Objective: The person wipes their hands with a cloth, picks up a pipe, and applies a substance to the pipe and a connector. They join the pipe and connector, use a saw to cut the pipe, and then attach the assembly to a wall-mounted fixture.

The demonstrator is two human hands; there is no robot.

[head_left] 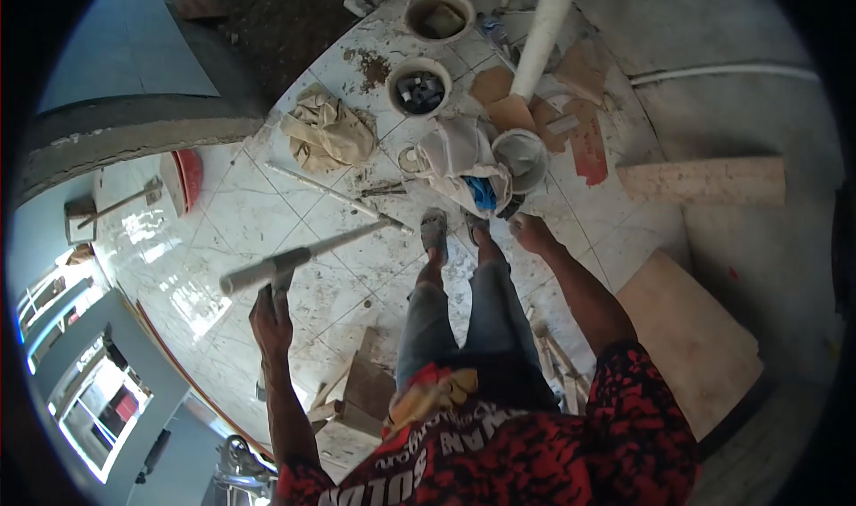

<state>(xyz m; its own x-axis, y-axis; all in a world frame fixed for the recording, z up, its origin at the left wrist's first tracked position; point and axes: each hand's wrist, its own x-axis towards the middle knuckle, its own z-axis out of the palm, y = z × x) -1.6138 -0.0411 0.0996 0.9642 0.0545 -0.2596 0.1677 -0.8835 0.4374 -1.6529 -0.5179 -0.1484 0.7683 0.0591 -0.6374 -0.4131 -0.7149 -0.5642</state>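
Observation:
My left hand (pixel 271 321) is raised on the left, its fingers closed on the short branch of a grey PVC pipe (pixel 343 238). The pipe slants up to the right, with a thicker tee-like fitting (pixel 267 270) at its near end. My right hand (pixel 532 235) is out in front with curled fingers; whatever is in them, if anything, is too small to make out. Just beyond it are an off-white sack (pixel 455 154) with blue material (pixel 482 193) at its mouth and a whitish bucket (pixel 526 158). My sandalled feet (pixel 434 230) stand close to the sack.
A bucket of dark grey pieces (pixel 417 89), another bucket (pixel 439 16) and a crumpled beige sack (pixel 328 131) lie ahead. A thin pipe (pixel 312 189) rests on the dirty tiled floor. Cardboard (pixel 508 114), a leaning white pipe (pixel 544 33) and boards (pixel 687 332) are to the right.

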